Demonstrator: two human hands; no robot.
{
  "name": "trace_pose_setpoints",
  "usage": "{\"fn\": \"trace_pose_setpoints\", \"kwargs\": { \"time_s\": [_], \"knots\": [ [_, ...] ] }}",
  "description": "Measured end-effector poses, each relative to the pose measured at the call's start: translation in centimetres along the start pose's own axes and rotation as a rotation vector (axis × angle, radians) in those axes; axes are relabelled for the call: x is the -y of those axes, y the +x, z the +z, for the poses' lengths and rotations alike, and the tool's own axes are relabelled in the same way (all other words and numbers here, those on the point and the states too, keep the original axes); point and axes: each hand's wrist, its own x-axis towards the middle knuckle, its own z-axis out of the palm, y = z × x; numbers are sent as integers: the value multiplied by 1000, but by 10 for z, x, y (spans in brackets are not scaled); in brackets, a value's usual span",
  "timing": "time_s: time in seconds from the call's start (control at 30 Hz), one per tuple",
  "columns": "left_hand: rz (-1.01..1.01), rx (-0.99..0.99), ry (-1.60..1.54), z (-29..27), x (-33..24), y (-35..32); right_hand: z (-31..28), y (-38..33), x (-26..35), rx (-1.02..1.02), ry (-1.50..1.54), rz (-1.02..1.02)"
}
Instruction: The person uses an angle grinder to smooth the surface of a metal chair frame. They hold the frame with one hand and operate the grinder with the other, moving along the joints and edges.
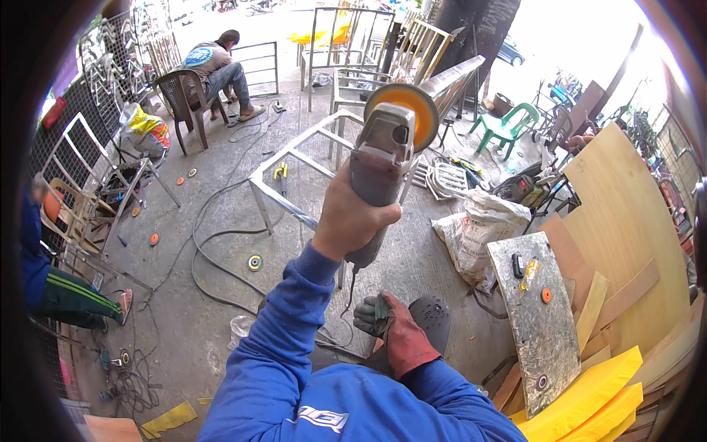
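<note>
Light: bright daylight from the open top right | Glare: washed-out white sky area | Shadows: soft on the grey concrete floor | Distortion: strong fisheye bending, dark round rim | Focus: sharp centre, edges slightly blurred

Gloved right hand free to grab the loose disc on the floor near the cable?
Probably not from here. The right hand sits low by the person's lap, while the disc lies across on the left, beyond the left arm holding up the grinder.
</note>
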Motion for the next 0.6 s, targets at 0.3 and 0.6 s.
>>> {"fn": "trace_pose_setpoints", "kwargs": {
  "time_s": [0.3, 0.6],
  "knots": [
    [9, -19, 32, 3, 4, -8, -8, 10, -3, 59, -6, 20],
    [46, -2, 27, 7, -9, 6, -6, 5, 0, 48, -17, -7]
  ]
}}
